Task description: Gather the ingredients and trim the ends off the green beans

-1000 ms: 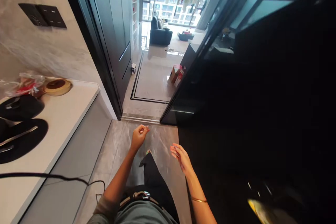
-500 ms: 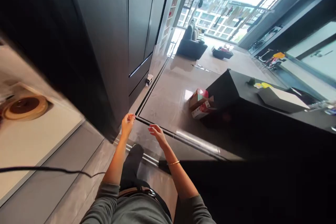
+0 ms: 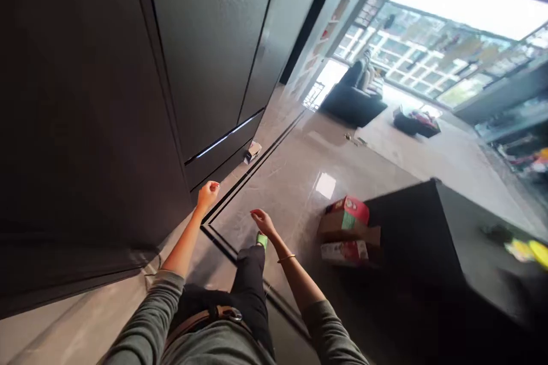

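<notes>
Glossy, pale floor tiles (image 3: 282, 171) run past tall dark cabinets (image 3: 214, 57) toward a bright window (image 3: 428, 51) and a dark sofa (image 3: 351, 102). A person seen from above appears to be mid-stride, one green-shod foot (image 3: 262, 240) forward. The left hand (image 3: 208, 195) has its fingers curled into a narrow grip, with nothing visible in it; nearest is a small box (image 3: 252, 151) on the floor by the cabinets. The right hand (image 3: 262, 222) bends loosely; how wide its grip is cannot be told. Open cardboard boxes (image 3: 338, 226) sit to its right, beside a dark table (image 3: 411, 228). Both hands look clear of everything, so grasping anything would first call for a reach.
</notes>
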The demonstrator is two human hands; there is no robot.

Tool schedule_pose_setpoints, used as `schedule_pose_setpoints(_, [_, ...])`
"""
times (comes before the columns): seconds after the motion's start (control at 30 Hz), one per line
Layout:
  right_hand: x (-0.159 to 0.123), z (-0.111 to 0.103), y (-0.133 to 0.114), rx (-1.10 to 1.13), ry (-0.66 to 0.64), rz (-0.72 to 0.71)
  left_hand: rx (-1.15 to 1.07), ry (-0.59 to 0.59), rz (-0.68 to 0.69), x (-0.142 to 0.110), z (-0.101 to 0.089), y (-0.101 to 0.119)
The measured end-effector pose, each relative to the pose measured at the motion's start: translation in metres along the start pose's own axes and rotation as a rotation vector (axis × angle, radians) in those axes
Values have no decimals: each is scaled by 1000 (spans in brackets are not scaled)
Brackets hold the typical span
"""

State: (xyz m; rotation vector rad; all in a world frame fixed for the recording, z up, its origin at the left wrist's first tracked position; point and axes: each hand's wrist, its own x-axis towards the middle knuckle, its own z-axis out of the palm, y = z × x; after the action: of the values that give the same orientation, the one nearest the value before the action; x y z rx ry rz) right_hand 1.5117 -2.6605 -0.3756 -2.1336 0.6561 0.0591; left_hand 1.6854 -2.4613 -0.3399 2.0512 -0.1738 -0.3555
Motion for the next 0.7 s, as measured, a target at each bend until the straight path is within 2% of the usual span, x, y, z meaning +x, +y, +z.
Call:
schedule_pose_setpoints(0.1, [126, -36, 20, -176, -178, -165, 57, 121, -90, 66, 70, -15])
schedule_pose_setpoints(0.17, [203, -50, 29, -375, -303, -305, 109, 175, -158, 100, 119, -28])
schedule_pose_setpoints(0.23, [270, -53, 36, -584, -403, -433, 150, 221, -237, 125, 163, -42])
schedule_pose_setpoints(0.3, [325, -43, 42, -715, -476, -520, 170, 282, -315, 144, 196, -58])
schedule_pose_setpoints(0.4, [392, -5, 56, -756, -543, -585, 199, 366, -349, 166, 225, -95])
schedule_pose_setpoints(0.53, [466, 67, 96, -728, -592, -658, 271, 412, -223, 195, 235, -173])
schedule_pose_setpoints(0.6, [501, 102, 122, -693, -549, -707, 361, 474, -191, 213, 237, -218])
schedule_pose_setpoints(0.7, [547, 145, 157, -627, -383, -850, 497, 596, -135, 239, 245, -274])
